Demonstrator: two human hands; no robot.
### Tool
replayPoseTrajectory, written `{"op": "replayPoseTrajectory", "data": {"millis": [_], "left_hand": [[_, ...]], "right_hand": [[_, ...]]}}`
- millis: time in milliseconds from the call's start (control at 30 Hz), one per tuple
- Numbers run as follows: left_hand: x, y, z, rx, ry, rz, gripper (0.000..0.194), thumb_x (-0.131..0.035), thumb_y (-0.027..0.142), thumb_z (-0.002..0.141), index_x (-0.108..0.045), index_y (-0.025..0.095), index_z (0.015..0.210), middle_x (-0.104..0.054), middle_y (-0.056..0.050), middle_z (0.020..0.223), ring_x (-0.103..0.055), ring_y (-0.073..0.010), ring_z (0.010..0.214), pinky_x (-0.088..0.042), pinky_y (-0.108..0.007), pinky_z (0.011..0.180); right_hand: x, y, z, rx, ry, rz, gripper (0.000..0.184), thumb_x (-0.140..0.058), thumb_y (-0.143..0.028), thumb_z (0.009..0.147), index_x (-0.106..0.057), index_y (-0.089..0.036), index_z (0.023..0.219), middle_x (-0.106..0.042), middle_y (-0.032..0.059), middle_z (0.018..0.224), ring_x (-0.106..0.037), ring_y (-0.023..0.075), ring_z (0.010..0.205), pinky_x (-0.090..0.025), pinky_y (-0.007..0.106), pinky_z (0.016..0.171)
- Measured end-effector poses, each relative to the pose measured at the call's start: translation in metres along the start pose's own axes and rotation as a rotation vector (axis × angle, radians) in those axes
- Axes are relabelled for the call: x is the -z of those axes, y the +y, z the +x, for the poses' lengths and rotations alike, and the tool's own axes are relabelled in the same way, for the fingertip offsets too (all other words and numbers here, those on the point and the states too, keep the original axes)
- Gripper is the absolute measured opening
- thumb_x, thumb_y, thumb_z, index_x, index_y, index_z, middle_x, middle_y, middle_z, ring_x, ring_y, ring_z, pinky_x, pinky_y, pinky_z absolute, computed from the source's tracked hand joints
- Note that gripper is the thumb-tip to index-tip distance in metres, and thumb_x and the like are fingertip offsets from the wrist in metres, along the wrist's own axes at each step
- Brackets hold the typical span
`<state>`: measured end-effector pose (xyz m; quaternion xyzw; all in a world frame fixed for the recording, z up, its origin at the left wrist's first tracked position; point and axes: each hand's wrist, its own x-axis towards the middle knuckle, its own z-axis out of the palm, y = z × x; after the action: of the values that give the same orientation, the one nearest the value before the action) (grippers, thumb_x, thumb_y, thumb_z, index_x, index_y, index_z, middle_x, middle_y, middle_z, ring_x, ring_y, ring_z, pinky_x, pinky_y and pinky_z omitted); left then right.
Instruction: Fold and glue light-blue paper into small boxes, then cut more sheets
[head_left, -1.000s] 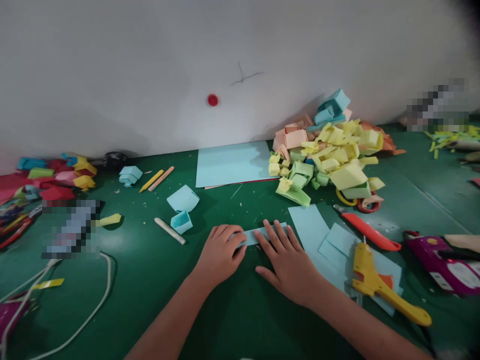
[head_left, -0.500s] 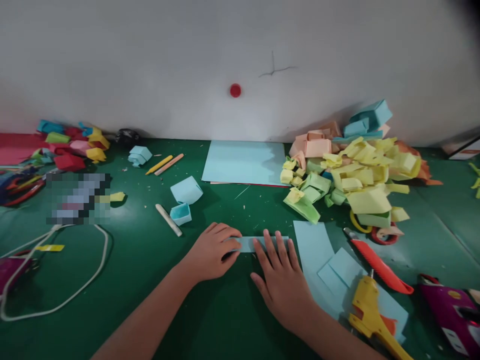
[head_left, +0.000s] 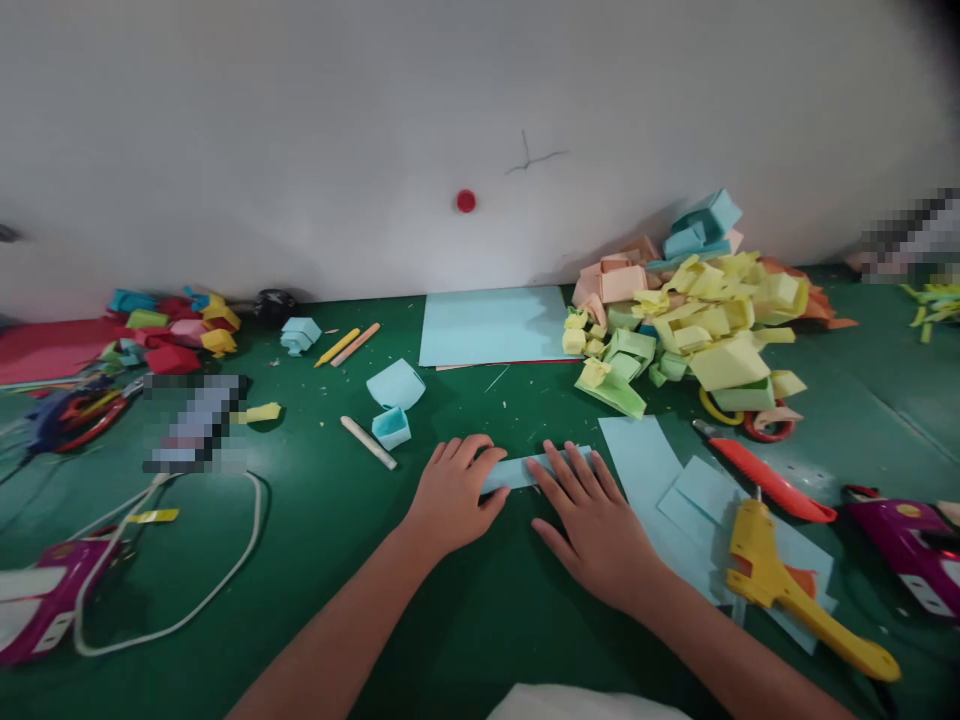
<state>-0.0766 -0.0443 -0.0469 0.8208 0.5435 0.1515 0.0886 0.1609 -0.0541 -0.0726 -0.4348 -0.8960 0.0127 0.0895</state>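
Red and mixed-colour folded paper pieces point(head_left: 172, 357) sit at the left of your frame, with a white cable point(head_left: 259, 510) looping over the green table point(head_left: 300, 520) below them. Moving right, a white stick point(head_left: 367, 442) lies near a small open blue paper box point(head_left: 392, 430).

Just left of centre, your left hand point(head_left: 454, 497) has its fingers curled, thumb and forefinger at the left end of the pale blue paper strip point(head_left: 517, 473); you cannot tell from this view how firmly they pinch it. The strip lies below the centre of the frame, between your hands. Your right hand point(head_left: 600, 540) rests over its right end, palm down, fingers spread.

To keep the strip straight, it would probably help to anchor the left end and press evenly with the right fingers along its length, long edges aligned. Towards the right, blue sheets point(head_left: 634, 450), a red-handled cutter point(head_left: 772, 480) and a yellow glue gun point(head_left: 757, 555) lie near your right forearm; mind that elbow.
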Motion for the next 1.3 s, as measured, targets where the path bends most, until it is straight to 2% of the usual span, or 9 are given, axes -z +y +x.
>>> {"op": "replayPoseTrajectory", "data": {"millis": [100, 367, 567, 700, 833, 1000, 1133, 1300], "left_hand": [[-0.001, 0.003, -0.004, 0.055, 0.034, 0.03, 0.036, -0.063, 0.037, 0.092, -0.064, 0.021, 0.124, -0.062, -0.01, 0.122, -0.059, -0.0296, 0.105, -0.046, -0.047, 0.091], [-0.003, 0.002, -0.003, 0.045, 0.053, -0.015, 0.024, -0.065, 0.033, 0.091, -0.066, 0.022, 0.113, -0.064, -0.007, 0.11, -0.058, -0.0261, 0.098, -0.044, -0.043, 0.086], [-0.002, 0.002, -0.001, 0.034, 0.084, -0.033, 0.023, -0.069, 0.029, 0.089, -0.065, 0.022, 0.111, -0.065, -0.007, 0.116, -0.057, -0.0273, 0.11, -0.044, -0.042, 0.091], [-0.003, 0.003, -0.002, 0.031, 0.093, -0.03, 0.023, -0.069, 0.028, 0.089, -0.065, 0.022, 0.112, -0.069, -0.006, 0.114, -0.06, -0.0262, 0.106, -0.043, -0.043, 0.09], [-0.003, 0.003, -0.002, 0.018, 0.104, -0.031, 0.023, -0.069, 0.028, 0.09, -0.065, 0.023, 0.112, -0.072, -0.004, 0.111, -0.062, -0.025, 0.103, -0.044, -0.041, 0.09], [-0.004, 0.002, -0.001, -0.01, 0.131, -0.036, 0.025, -0.066, 0.026, 0.091, -0.066, 0.024, 0.116, -0.072, -0.004, 0.116, -0.063, -0.0246, 0.11, -0.045, -0.041, 0.093], [-0.004, 0.002, -0.001, -0.03, 0.155, -0.036, 0.02, -0.06, 0.022, 0.094, -0.067, 0.025, 0.112, -0.072, -0.005, 0.119, -0.062, -0.0249, 0.114, -0.043, -0.043, 0.098], [-0.003, 0.002, -0.001, -0.034, 0.165, -0.028, 0.022, -0.059, 0.02, 0.094, -0.068, 0.025, 0.114, -0.071, -0.005, 0.123, -0.061, -0.0252, 0.12, -0.043, -0.044, 0.102]], "right_hand": [[-0.002, 0.0, -0.001, 0.007, 0.01, -0.007, 0.061, -0.042, -0.044, 0.104, -0.035, -0.02, 0.16, -0.024, 0.0118, 0.169, -0.021, 0.0386, 0.155, -0.026, 0.064, 0.121], [-0.001, 0.002, -0.001, 0.005, 0.033, 0.022, 0.06, -0.041, -0.046, 0.105, -0.034, -0.024, 0.16, -0.027, 0.0102, 0.169, -0.023, 0.0367, 0.155, -0.027, 0.062, 0.121], [0.001, 0.003, -0.001, -0.003, 0.029, 0.037, 0.059, -0.043, -0.046, 0.104, -0.036, -0.025, 0.159, -0.029, 0.0099, 0.168, -0.025, 0.036, 0.154, -0.026, 0.06, 0.122], [0.002, 0.002, -0.001, -0.017, 0.032, 0.053, 0.059, -0.045, -0.045, 0.103, -0.037, -0.025, 0.158, -0.03, 0.0094, 0.168, -0.027, 0.0359, 0.154, -0.025, 0.061, 0.121], [0.006, 0.006, -0.001, -0.055, 0.059, 0.134, 0.049, -0.045, -0.033, 0.102, -0.048, -0.025, 0.15, -0.045, 0.0071, 0.161, -0.041, 0.0316, 0.146, -0.027, 0.06, 0.118], [0.01, 0.016, 0.001, -0.111, 0.175, 0.245, 0.044, -0.045, -0.023, 0.1, -0.058, -0.031, 0.141, -0.07, 0.004, 0.135, -0.061, 0.0258, 0.123, -0.038, 0.05, 0.106], [0.01, 0.02, 0.002, -0.126, 0.223, 0.273, 0.042, -0.046, -0.023, 0.099, -0.063, -0.032, 0.136, -0.074, 0.0039, 0.125, -0.064, 0.0259, 0.113, -0.043, 0.046, 0.097], [0.007, 0.021, 0.002, -0.157, 0.189, 0.231, 0.034, -0.05, -0.029, 0.099, -0.069, -0.03, 0.127, -0.07, 0.0064, 0.129, -0.06, 0.0299, 0.118, -0.045, 0.048, 0.095]]}}
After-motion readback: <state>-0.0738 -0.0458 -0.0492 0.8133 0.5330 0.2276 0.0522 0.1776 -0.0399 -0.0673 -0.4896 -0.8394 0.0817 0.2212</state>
